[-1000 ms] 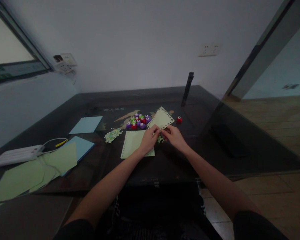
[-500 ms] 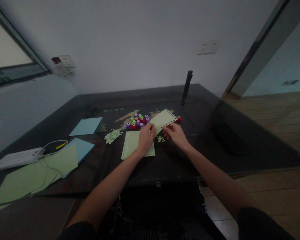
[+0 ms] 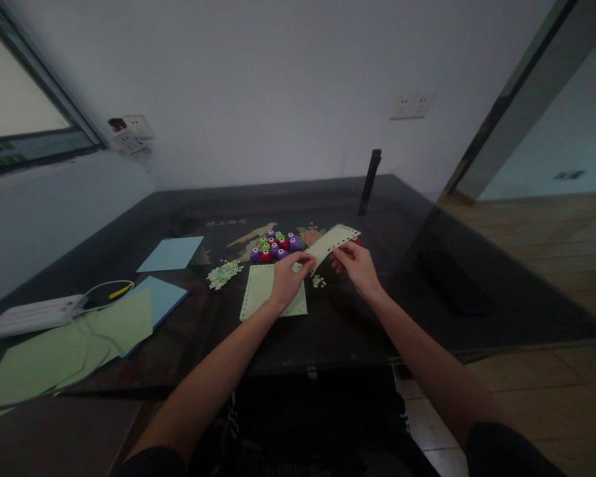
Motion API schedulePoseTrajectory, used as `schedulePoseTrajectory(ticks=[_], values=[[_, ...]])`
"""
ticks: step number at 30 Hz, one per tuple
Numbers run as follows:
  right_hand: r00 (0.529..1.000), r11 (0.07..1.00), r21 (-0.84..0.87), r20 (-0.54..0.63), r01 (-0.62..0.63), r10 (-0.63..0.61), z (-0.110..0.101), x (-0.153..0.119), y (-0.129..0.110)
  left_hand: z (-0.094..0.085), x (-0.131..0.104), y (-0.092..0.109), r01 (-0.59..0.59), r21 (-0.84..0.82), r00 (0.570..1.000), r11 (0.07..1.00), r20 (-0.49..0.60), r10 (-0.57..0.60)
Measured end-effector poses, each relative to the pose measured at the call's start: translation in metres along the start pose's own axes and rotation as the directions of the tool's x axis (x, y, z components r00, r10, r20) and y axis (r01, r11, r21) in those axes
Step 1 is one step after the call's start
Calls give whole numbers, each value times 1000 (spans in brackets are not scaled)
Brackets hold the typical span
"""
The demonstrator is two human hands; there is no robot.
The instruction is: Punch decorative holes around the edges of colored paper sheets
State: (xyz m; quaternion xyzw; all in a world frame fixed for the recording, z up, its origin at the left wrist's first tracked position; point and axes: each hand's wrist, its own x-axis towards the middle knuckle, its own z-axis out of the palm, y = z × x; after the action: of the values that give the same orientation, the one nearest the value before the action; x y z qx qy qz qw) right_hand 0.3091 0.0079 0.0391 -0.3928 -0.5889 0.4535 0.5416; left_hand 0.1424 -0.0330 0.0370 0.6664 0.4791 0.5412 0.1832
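- Left hand [image 3: 289, 277]: thumb and forefinger pinched on the near corner of a pale green sheet [image 3: 332, 242].
- That sheet: raised off the table [image 3: 206, 348], tilted, small holes along its edges.
- Right hand [image 3: 361, 270]: fingers curled at the sheet's right-hand edge (cannot tell whether they grip the paper or something beneath it).
- Second green sheet [image 3: 261, 286]: flat on the table, partly under the left hand, edges likewise perforated.
- Small heap of paper bits [image 3: 318, 281]: on the table between the two hands.
- Larger paper pile [image 3: 223, 273]: to the left, near the flat sheet's upper left corner.
- Cluster of red, green and purple pieces [image 3: 275, 245]: beyond the flat sheet, each with an eye-like white top.
- Red piece [image 3: 356, 242]: apart from the cluster, mostly hidden behind the right hand.
- Far left: a blue sheet [image 3: 171, 254], with a white power strip [image 3: 32, 315] and loose green paper [image 3: 69, 344] nearer the person.
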Motion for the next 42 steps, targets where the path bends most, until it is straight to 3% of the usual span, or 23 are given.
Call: schedulePoseTrajectory(ticks=[6,9,13,20,23,28,33,38,42], values=[[983,996,-11,-160,94,-94,-15,5,-19,3,2,-10,26,22,998,999,60,-27],[972,992,-17,-198,123,-124,-25,5,-34,6,1,-22,58,71,982,996,178,-70],[954,989,9,-266,147,-139,-45,-10,-44,9,-3,-30,76,169,926,983,353,-132],[935,981,123,-304,-149,180,-80,-77,-11,10,-7,-26,-11,314,888,949,440,-135],[907,976,80,-360,-203,218,-82,-99,0,9,-7,-27,-63,352,887,934,448,-110],[924,962,-14,-282,-271,257,-79,-106,-2,7,-6,-29,-123,371,883,920,464,-69],[930,928,-151,-200,-340,308,-90,-106,-8,6,-5,-23,-146,395,895,907,443,-49],[953,802,-537,-278,-261,124,-101,-120,-18,6,-7,-12,-160,407,914,899,404,-20],[948,694,-698,-310,-177,-69,-106,-124,-17,7,-9,-10,-182,420,912,889,410,-6]])
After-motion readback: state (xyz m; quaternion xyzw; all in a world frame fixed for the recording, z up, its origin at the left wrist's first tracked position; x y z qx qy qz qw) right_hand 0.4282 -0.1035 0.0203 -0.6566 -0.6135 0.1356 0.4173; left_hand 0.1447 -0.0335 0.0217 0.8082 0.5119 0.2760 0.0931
